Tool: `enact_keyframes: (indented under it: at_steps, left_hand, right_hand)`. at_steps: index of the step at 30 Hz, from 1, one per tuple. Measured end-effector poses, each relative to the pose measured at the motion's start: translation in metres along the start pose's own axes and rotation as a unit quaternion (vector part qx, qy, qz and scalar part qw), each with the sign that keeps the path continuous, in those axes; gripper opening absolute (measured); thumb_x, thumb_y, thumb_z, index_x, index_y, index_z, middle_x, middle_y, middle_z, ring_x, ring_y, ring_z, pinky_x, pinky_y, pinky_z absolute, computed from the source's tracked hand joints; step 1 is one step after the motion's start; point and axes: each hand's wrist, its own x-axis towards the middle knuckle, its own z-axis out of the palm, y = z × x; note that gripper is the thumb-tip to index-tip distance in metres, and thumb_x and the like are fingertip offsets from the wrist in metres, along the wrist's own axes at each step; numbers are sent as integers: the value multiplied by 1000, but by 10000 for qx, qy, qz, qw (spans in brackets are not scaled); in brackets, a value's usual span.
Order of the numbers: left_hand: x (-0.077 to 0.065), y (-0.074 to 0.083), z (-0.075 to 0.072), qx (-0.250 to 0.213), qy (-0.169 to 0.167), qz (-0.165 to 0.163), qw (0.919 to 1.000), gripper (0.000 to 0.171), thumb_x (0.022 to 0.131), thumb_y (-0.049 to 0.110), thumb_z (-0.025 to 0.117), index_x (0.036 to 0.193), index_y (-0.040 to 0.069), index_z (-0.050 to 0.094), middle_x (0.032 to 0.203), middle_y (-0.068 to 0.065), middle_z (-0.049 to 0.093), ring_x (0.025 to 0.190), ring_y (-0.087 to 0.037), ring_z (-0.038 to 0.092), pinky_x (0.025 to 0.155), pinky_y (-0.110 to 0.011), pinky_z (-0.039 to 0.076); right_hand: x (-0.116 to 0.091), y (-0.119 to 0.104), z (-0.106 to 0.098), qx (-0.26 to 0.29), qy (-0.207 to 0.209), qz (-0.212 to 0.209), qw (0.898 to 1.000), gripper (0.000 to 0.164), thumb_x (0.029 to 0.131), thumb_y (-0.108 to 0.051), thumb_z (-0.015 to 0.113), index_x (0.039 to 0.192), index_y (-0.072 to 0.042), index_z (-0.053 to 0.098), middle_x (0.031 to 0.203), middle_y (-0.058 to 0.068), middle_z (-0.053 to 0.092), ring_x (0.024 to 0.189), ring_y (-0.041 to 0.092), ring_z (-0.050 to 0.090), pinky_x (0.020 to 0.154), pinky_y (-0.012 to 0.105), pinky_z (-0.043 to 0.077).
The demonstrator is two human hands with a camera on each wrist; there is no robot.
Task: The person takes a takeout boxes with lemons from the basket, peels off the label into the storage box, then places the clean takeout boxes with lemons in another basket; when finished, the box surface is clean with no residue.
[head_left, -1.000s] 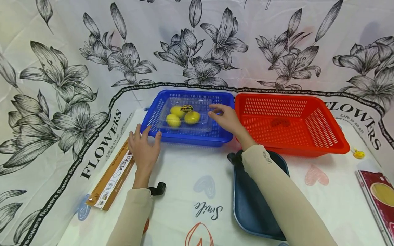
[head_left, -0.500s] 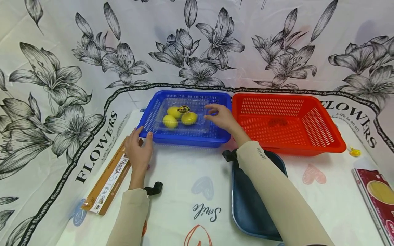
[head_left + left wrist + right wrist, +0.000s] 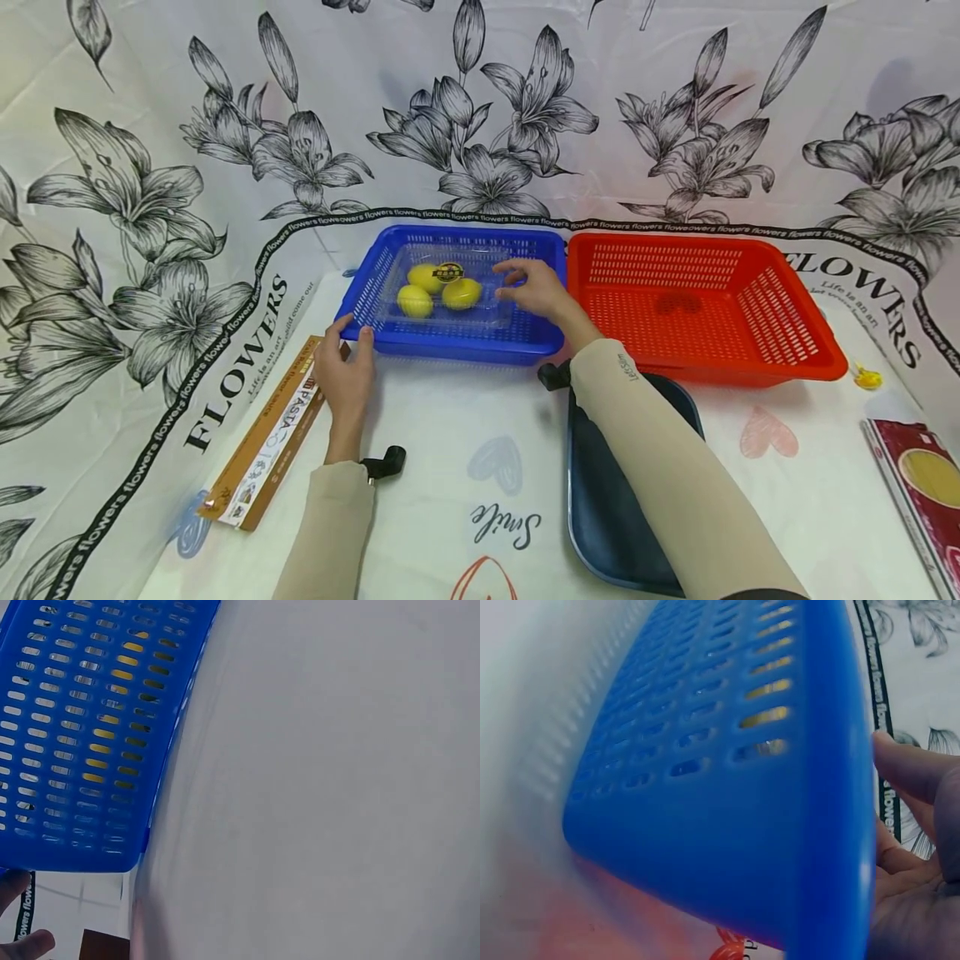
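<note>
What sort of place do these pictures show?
Probably a staged scene on a table: a flower-printed cloth hangs behind, and a blue basket holding yellow fruit stands beside a red basket.

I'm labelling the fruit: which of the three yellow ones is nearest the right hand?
The rightmost yellow fruit in the clear box; the back fruit and left fruit both lie farther from the right hand.

Three lemons lie in a box inside the left basket, with the right basket just beside it. A tray sits before the right basket, the pasta pack leftmost, and a second pack at the far right.
</note>
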Motion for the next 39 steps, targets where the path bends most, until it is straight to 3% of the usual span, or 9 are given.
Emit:
enact_keyframes:
  at_steps: [6, 12, 20, 28, 34, 39]
  left_hand:
    - [1, -2, 0, -17, 53, 105, 9999, 42, 98, 31, 66, 134, 11, 64, 138, -14, 64, 131, -29, 55, 107, -48, 50]
    - [1, -3, -1, -184, -84, 40, 9998, 43, 99, 32, 66, 136, 12, 63, 141, -15, 61, 133, -29, 54, 109, -50, 49]
    - [-1, -5, -3, -536, -232, 52, 9983, 44, 99, 33, 66, 138, 13, 61, 146, -10, 59, 136, -26, 54, 113, -52, 45]
    - [1, -5, -2, -561, -158, 44, 9983, 44, 99, 34, 66, 138, 15, 61, 144, -10, 61, 132, -25, 56, 112, -51, 45]
    - [1, -6, -1, -591, -108, 38, 9982, 44, 99, 33, 66, 138, 13, 62, 142, -9, 62, 130, -25, 57, 110, -51, 46]
    - [2, -7, 1, -639, -3, 14, 9980, 41, 97, 29, 68, 135, 13, 64, 135, -13, 66, 112, -21, 56, 104, -48, 47]
  right_hand:
    - [6, 2, -3, 493, -136, 76, 9987, 40, 96, -13, 70, 136, -15, 65, 133, 17, 59, 113, 35, 62, 98, 53, 55]
    - [13, 4, -6, 759, -7, 21, 9971, 40, 97, -15, 70, 136, -14, 65, 143, 17, 55, 125, 30, 55, 101, 51, 52]
    - [22, 7, -6, 915, 170, 101, 9956, 39, 96, -19, 72, 135, -19, 66, 148, 6, 54, 138, 25, 48, 115, 51, 42]
    - [27, 5, -8, 1256, -19, 383, 9913, 43, 97, -23, 70, 139, -21, 62, 154, 5, 49, 146, 25, 41, 120, 56, 33]
    - [30, 4, -11, 1112, -67, 549, 9923, 46, 97, -24, 70, 142, -22, 60, 158, 7, 43, 149, 28, 36, 122, 59, 28]
    - [33, 5, -11, 776, -161, 600, 9950, 49, 97, -24, 71, 144, -23, 59, 162, 8, 39, 152, 31, 30, 124, 59, 26]
